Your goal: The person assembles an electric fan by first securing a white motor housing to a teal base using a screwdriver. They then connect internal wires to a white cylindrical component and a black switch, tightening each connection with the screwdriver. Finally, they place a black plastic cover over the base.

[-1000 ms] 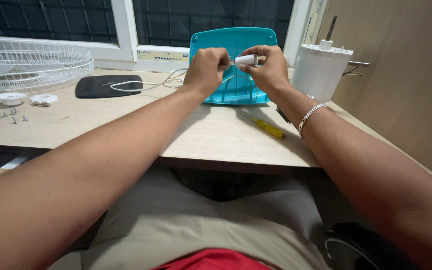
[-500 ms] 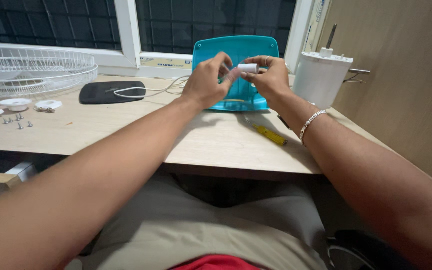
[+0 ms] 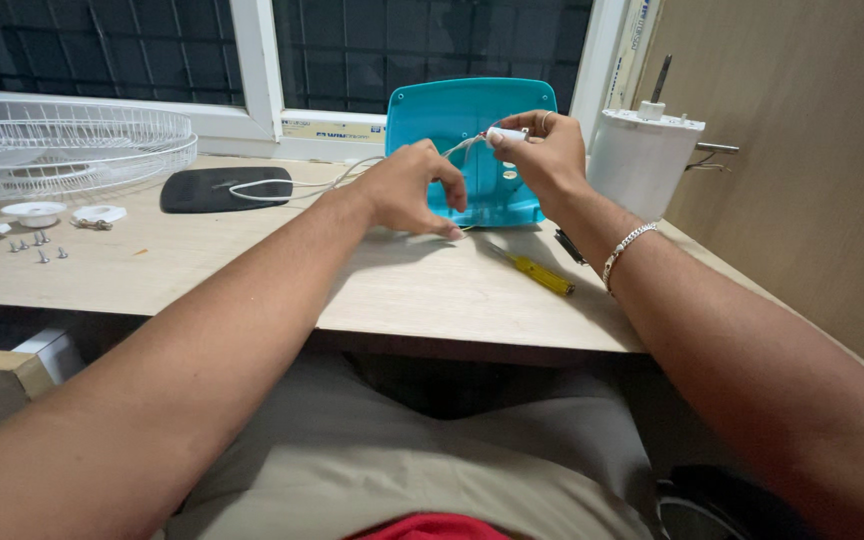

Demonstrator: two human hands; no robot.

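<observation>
My right hand (image 3: 544,160) pinches a small white cylinder (image 3: 503,134) with thin wires trailing from its end, held up in front of a teal plastic cover (image 3: 452,115) that stands on the wooden table (image 3: 252,270). My left hand (image 3: 407,190) hangs lower, fingers curled and apart, fingertips near the table just in front of the teal cover; it holds nothing that I can see. A yellow-handled screwdriver (image 3: 537,273) lies on the table below my right wrist.
A white motor housing (image 3: 642,160) with a shaft stands at the right by a wooden wall. A white wire fan guard (image 3: 62,145), a black flat pad (image 3: 222,187) with a white cord, two white caps (image 3: 34,212) and several loose screws (image 3: 37,248) lie at the left.
My left hand has let go of the white cylinder and dropped toward the table. My right hand still holds the cylinder, slightly raised to the right.
</observation>
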